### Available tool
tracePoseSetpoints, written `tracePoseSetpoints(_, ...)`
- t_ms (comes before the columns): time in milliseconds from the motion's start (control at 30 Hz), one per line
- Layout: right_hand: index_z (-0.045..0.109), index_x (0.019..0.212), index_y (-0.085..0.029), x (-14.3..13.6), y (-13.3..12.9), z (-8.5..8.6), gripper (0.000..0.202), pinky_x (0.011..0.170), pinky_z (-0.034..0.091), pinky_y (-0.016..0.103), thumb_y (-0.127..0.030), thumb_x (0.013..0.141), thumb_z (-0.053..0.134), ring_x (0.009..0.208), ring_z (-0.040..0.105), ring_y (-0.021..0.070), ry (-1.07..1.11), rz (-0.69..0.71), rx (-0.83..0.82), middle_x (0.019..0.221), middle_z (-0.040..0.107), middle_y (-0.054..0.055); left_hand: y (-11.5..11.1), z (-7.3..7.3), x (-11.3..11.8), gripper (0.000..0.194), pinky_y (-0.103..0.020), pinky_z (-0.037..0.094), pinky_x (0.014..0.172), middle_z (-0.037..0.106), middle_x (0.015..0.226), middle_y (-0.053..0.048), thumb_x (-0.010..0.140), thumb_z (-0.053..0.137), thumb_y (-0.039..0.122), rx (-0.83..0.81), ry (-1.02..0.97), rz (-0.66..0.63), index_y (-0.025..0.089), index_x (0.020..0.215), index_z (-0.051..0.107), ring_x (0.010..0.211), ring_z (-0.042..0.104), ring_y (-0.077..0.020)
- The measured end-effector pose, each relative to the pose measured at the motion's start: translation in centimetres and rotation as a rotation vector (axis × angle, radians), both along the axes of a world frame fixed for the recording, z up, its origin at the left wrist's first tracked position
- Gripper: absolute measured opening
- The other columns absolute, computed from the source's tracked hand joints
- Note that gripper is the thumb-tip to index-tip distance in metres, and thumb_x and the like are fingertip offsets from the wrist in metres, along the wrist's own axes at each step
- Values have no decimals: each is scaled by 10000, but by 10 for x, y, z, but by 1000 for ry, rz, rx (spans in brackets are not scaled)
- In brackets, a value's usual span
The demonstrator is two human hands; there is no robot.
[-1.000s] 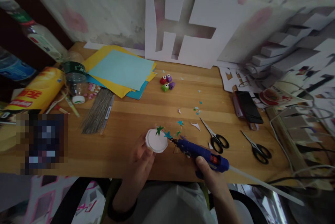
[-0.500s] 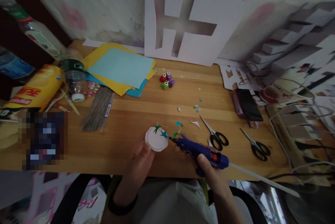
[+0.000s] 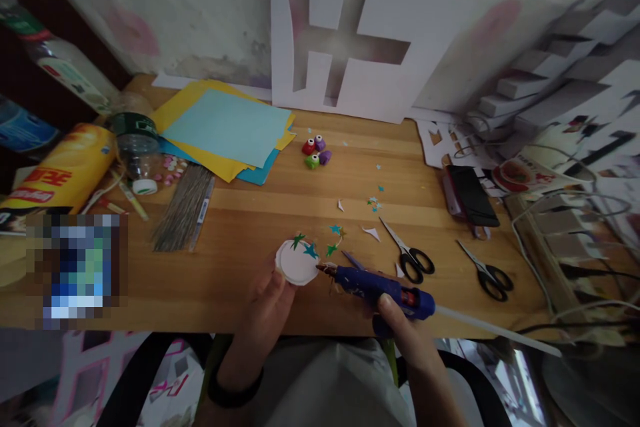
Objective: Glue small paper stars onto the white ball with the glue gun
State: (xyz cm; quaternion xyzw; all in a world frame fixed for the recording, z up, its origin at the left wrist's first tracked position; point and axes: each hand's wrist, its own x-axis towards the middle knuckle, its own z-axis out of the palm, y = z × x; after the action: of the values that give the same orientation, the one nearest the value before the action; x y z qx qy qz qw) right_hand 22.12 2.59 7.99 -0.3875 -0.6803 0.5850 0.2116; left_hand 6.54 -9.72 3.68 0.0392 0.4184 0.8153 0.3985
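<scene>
My left hand (image 3: 270,300) is closed on a white round paper disc (image 3: 296,266), pinching its lower left edge. Green and blue stars (image 3: 310,250) sit along the disc's upper right rim. In my right hand (image 3: 400,324) is a blue hot glue gun (image 3: 383,288), its handle mostly hidden by my fingers. The brown nozzle (image 3: 326,270) is right at the disc's right edge; whether it touches I cannot tell. A long pale glue stick (image 3: 495,330) sticks out of the gun's back. Just above the nozzle lie more blue and green stars (image 3: 334,240) on the table.
Two black-handled scissors (image 3: 414,262) (image 3: 493,280) lie to the right, a phone (image 3: 473,195) behind them. Coloured paper (image 3: 227,126), thin wires (image 3: 184,210) and a plastic bottle (image 3: 137,144) are at the left. Small eyed figures (image 3: 316,150) sit at the back; paper scraps (image 3: 371,234) lie mid-table.
The glue gun's nozzle has moved slightly left and down, from beside the blue star to the disc's right edge. Both hands keep their grip.
</scene>
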Motion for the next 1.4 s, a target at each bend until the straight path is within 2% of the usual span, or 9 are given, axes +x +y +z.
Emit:
tracePoseSetpoints(133,603,540,-239,-2,0,3,548,735,564,359,-742,757,610,668,667,243,-2,14,-95,584,643,42,0,-5,0,504,-427,477,1069,690,1280,-101,818,677,555,6,7,10,267,1231,678,1275,576,-290)
tracePoseSetpoints(333,616,532,-243,-2,-3,6,537,836,567,405,-730,758,634,759,711,276,17,-36,-181,622,684,52,-3,-9,-2,470,-411,470,1079,697,1281,-97,796,732,491,32,-40,-89,253,1200,704,1247,603,-291)
tracePoseSetpoints(633,747,835,-248,23,-2,-5,447,794,563,362,-681,762,664,769,702,262,-17,-139,-138,732,736,59,4,2,-4,404,-429,469,1093,717,1254,-77,855,655,515,111,-230,-104,257,1155,735,1249,606,-291)
tracePoseSetpoints(800,753,803,-196,59,39,-20,559,687,580,375,-710,585,746,768,702,300,-232,-440,-22,790,749,106,10,-8,-6,410,-380,565,951,747,1172,-79,823,694,517,145,-271,-105,249,1129,742,1113,681,-270)
tracePoseSetpoints(867,753,830,-187,74,65,-21,563,573,551,333,-704,610,718,700,678,267,-394,-581,79,769,727,88,12,-11,-8,407,-360,575,919,749,1154,-78,813,706,516,124,-283,-97,243,1113,744,1079,691,-257)
tracePoseSetpoints(967,739,867,-180,85,99,-17,524,499,498,295,-654,645,707,606,631,219,-558,-623,181,691,670,43,16,-13,-11,420,-364,584,884,754,1109,-88,786,728,531,92,-296,-89,230,1079,750,1000,704,-247)
tracePoseSetpoints(1100,664,688,-180,78,120,-15,487,458,419,294,-666,651,674,511,567,203,-620,-569,297,526,564,16,19,-14,-16,430,-361,598,833,764,1043,-82,723,778,547,43,-337,-56,231,1014,759,922,708,-232)
tracePoseSetpoints(1300,664,879,-171,89,104,-21,613,591,466,356,-724,614,644,699,640,279,-657,-573,418,769,687,98,23,-5,-19,460,-362,614,719,770,985,-67,589,868,525,-14,-418,27,243,938,763,751,700,-200)
tracePoseSetpoints(1400,648,782,-193,110,78,-10,616,575,450,369,-768,561,643,660,629,288,-817,-560,413,721,672,104,24,0,-20,472,-377,615,696,771,990,-70,556,887,498,-16,-460,41,248,938,765,727,697,-202)
